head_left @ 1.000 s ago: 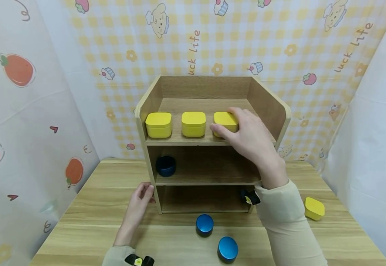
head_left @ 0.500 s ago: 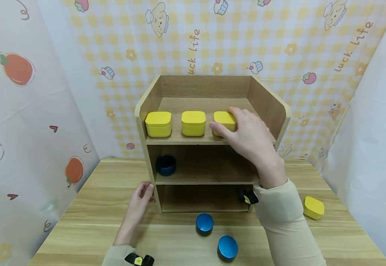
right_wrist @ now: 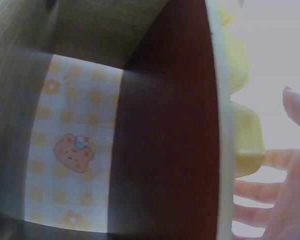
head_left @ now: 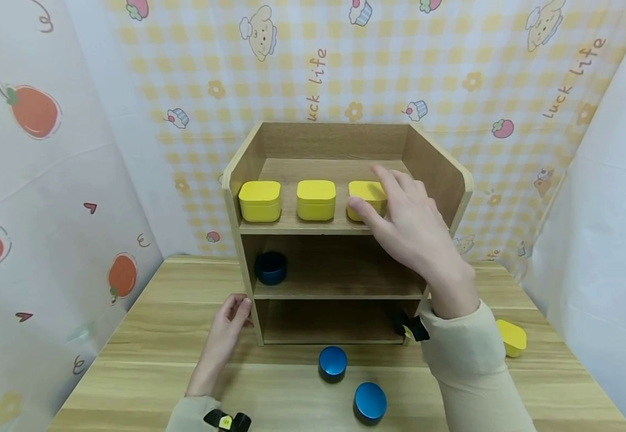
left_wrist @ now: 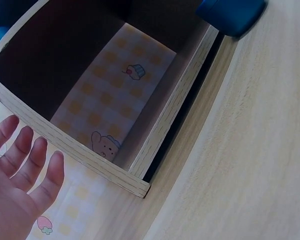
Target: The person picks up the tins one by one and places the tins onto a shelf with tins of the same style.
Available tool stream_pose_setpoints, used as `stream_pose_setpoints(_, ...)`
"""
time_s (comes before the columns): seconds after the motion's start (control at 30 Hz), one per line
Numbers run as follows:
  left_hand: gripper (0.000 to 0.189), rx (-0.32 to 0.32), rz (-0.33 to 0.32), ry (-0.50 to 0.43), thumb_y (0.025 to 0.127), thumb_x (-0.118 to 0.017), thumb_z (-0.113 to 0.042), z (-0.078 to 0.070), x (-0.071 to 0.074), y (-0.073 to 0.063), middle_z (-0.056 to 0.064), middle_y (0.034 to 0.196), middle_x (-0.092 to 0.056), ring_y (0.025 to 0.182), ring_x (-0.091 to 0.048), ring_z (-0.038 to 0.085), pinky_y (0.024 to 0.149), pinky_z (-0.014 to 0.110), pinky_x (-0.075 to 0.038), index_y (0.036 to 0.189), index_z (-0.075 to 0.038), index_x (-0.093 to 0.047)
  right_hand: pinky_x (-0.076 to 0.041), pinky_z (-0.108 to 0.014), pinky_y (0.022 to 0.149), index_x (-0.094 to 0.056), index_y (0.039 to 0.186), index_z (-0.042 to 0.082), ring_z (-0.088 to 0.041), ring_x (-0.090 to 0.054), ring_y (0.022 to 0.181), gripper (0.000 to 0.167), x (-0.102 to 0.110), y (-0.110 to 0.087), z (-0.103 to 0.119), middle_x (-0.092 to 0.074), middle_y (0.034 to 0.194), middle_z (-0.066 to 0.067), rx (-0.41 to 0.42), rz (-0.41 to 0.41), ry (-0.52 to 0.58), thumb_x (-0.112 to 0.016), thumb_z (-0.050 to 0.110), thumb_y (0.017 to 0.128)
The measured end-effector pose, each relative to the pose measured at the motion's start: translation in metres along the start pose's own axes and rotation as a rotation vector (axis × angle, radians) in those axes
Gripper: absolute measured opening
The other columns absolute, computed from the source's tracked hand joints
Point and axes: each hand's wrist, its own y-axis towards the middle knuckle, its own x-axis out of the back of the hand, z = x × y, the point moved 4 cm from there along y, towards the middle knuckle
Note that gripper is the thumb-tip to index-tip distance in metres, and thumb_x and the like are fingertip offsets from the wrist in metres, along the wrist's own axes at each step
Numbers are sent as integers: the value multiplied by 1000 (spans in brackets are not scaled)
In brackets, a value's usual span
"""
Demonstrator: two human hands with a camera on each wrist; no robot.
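A small wooden shelf unit (head_left: 340, 297) with three levels stands on the table. My right hand (head_left: 412, 231) hovers at the right yellow box (head_left: 366, 191) on the top level, its thumb and fingers spread around it; in the right wrist view this box (right_wrist: 247, 140) shows a gap to the thumb. The middle yellow box (head_left: 316, 201) and left yellow box (head_left: 259, 202) stand in line with it. My left hand (head_left: 229, 324) is beside the shelf's lower left side, fingers relaxed and loosely bent near the panel edge in the left wrist view.
A dark blue round container (head_left: 270, 269) sits at the left of the middle level. Two blue round tins, one nearer the shelf (head_left: 333, 362) and one in front (head_left: 370, 401), stand on the table (head_left: 151, 360). Another yellow box (head_left: 512, 338) lies to the right, partly behind my sleeve.
My right hand has loosened from the right yellow box and drawn slightly back to the right, leaving it on the top level. The left hand has stayed put.
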Motion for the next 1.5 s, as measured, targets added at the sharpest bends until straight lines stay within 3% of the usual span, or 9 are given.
stream_pose_setpoints(0.3,27,-10,-3,4,104,-49,-20,0,2,0,8,90,-56,77,-58,15,73,38,-56,111,6,-55,-30,-54,107,-47,144,12,-32,-28,137,59,18,-22,8,-38,148,-10,161,-18,64,-60,44,96)
stream_pose_setpoints(0.5,30,11,17,9,104,-49,-22,-2,1,-1,11,93,-55,80,-59,17,76,39,-55,115,5,-55,-36,-56,101,-52,141,12,-32,-34,136,54,30,-51,-1,-40,148,-11,248,-92,87,-70,29,92)
stream_pose_setpoints(0.7,28,17,27,16,104,-50,-22,-3,-1,0,11,95,-55,81,-59,19,78,41,-55,115,4,-55,-38,-32,101,-60,131,9,-29,-46,128,49,34,-85,-32,-49,142,-10,313,-227,100,-76,15,85)
stream_pose_setpoints(0.9,26,7,9,24,104,-49,-21,-1,0,0,11,92,-55,79,-59,19,77,41,-55,112,4,-56,-34,-20,104,-66,121,1,-21,-50,125,44,31,-109,-64,-57,131,-16,341,-363,178,-69,33,92)
stream_pose_setpoints(0.97,26,3,7,21,104,-49,-21,-1,0,0,11,92,-55,78,-59,19,76,40,-55,111,4,-55,-36,-18,100,-66,119,-1,-16,-51,123,44,29,-115,-75,-58,129,-16,328,-393,193,-68,35,93)
stream_pose_setpoints(1.07,26,1,2,16,104,-49,-20,-1,0,0,11,92,-55,79,-59,18,76,40,-55,111,4,-55,-38,-14,93,-66,120,-2,-8,-52,118,37,26,-124,-96,-58,128,-17,279,-400,184,-72,20,90)
stream_pose_setpoints(1.23,26,-12,-4,19,104,-49,-19,-1,-1,-2,9,91,-56,79,-59,16,74,38,-55,111,5,-56,-39,-7,82,-62,128,3,2,-48,115,47,24,-140,-130,-53,136,-3,109,-335,166,-73,-3,83)
stream_pose_setpoints(1.37,26,-11,-3,16,105,-48,-19,0,-1,-1,8,91,-56,78,-59,16,74,37,-55,111,5,-55,-34,-3,83,-59,133,6,6,-40,118,47,21,-149,-156,-50,137,-2,-6,-262,142,-71,2,87)
stream_pose_setpoints(1.5,26,-9,-5,11,105,-48,-18,0,0,0,8,91,-56,80,-59,16,74,37,-55,111,7,-55,-32,-1,79,-54,135,3,-15,-44,121,46,16,-154,-185,-49,136,-18,-102,-162,98,-68,13,93)
